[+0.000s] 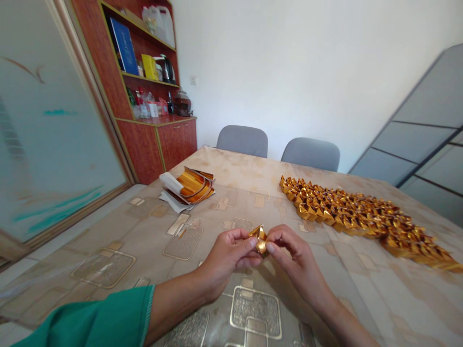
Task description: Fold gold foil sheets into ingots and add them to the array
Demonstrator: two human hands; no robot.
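Between my hands, just above the table, is a small folded piece of shiny gold foil paper [261, 245]. My left hand [231, 253] pinches it from the left with thumb and fingers. From the right, my right hand [291, 248] pinches its other side between thumb and forefinger. The fingers cover part of its folds. To the left lies a loose stack of gold foil paper sheets [197, 185], curled, with white backs showing. On the right, many folded gold paper ingots [336, 205] stand packed together in long rows.
A patterned cloth covers the table [217, 221]. Two grey chairs [242, 140] stand at its far edge, before a white wall. A red-brown cabinet [159, 144] with bottles and boxes is at back left, beside a frosted glass door [54, 120].
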